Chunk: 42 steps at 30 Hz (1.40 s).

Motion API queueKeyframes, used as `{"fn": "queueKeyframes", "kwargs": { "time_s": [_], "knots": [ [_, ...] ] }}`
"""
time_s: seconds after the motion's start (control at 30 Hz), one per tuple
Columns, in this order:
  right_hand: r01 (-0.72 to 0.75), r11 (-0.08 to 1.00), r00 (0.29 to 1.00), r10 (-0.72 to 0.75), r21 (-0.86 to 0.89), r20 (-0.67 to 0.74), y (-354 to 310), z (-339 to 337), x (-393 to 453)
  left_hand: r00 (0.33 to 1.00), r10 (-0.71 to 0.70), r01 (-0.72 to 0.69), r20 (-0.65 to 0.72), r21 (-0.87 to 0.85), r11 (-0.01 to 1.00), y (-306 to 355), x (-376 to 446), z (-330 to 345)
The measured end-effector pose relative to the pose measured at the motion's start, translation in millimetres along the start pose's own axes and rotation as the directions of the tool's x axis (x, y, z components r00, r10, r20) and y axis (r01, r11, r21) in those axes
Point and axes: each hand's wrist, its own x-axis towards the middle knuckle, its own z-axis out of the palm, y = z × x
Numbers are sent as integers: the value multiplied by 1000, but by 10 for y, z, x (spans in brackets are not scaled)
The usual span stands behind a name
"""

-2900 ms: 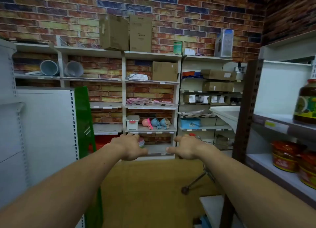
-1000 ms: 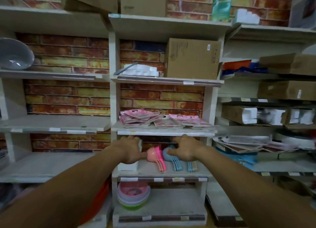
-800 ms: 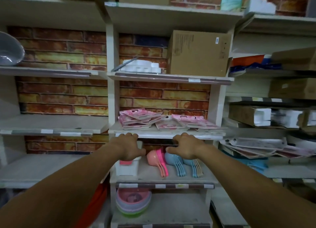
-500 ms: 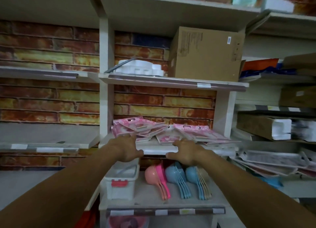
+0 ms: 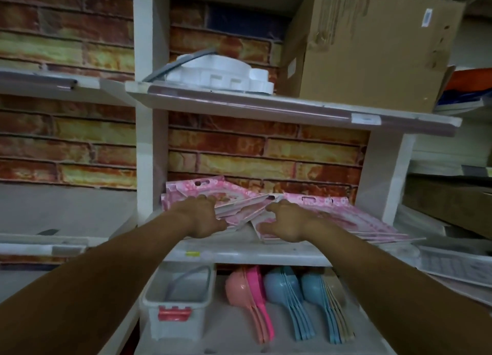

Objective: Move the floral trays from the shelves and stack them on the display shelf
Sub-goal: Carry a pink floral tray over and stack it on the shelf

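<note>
Left hand (image 5: 200, 216), right hand (image 5: 286, 222): fingers spread, resting on pink floral trays (image 5: 343, 216) on shelf (image 5: 239, 253).

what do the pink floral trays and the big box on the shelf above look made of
Pink floral trays: probably thin rigid plastic or melamine, slightly glossy, with a printed pattern and moulded handle cutouts. Big box: brown corrugated cardboard, matte, with creased faces and a stuck-on label.

Left hand (image 5: 201, 218) and right hand (image 5: 287, 222) rest on pink floral trays (image 5: 346, 216) on a white shelf (image 5: 266, 256)

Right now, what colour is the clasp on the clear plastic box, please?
Red, seen in the head view: red clasp on the clear plastic box.
</note>
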Motion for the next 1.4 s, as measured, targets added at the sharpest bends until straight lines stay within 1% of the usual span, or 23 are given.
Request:
{"fn": "queueKeyframes", "kwargs": {
  "time_s": [0.13, 0.23, 0.37, 0.5, 0.63, 0.73, 0.83, 0.97, 1.03, 1.1, 1.2, 1.4],
  "knots": [
    [45, 998, 999, -45, 34, -11, 256, 55, 685, 1000, -18, 18, -9, 29, 999, 66, 612, 114],
    [95, 995, 995, -94, 10, -29, 513, 104, 1284, 998, -54, 54, -22, 26, 998, 116, 1112, 244],
    [222, 973, 974, -225, -67, -40, 746, 163, 1918, 994, -111, 110, 10, 19, 994, 232, 1620, 485],
    [379, 912, 923, -384, -158, -6, 858, 274, 2362, 987, -162, 163, -13, 38, 986, 279, 1861, 764],
    [454, 874, 891, -451, -175, 58, 876, 456, 2630, 975, -215, 220, -54, 119, 968, 282, 1959, 914],
    [484, 850, 875, -478, -209, 80, 902, 596, 2751, 968, -236, 248, -90, 163, 955, 283, 1985, 967],
    [494, 837, 864, -503, -237, 25, 927, 613, 2752, 975, -193, 212, -107, 211, 954, 254, 1975, 954],
    [528, 775, 804, -588, -346, -89, 907, 477, 2671, 975, -157, 192, -156, 241, 951, 209, 1889, 818],
    [546, 756, 781, -615, -361, -109, 883, 396, 2624, 974, -132, 177, -182, 263, 948, 200, 1828, 729],
    [558, 754, 775, -623, -345, -108, 855, 344, 2596, 971, -114, 172, -208, 289, 942, 188, 1762, 650],
    [554, 748, 763, -631, -365, -137, 745, 297, 2533, 964, -134, 199, -231, 288, 937, 159, 1614, 562],
    [564, 704, 716, -677, -431, -169, 384, 265, 2255, 953, -176, 246, -246, 292, 924, 23, 1124, 469]
  ]
}}
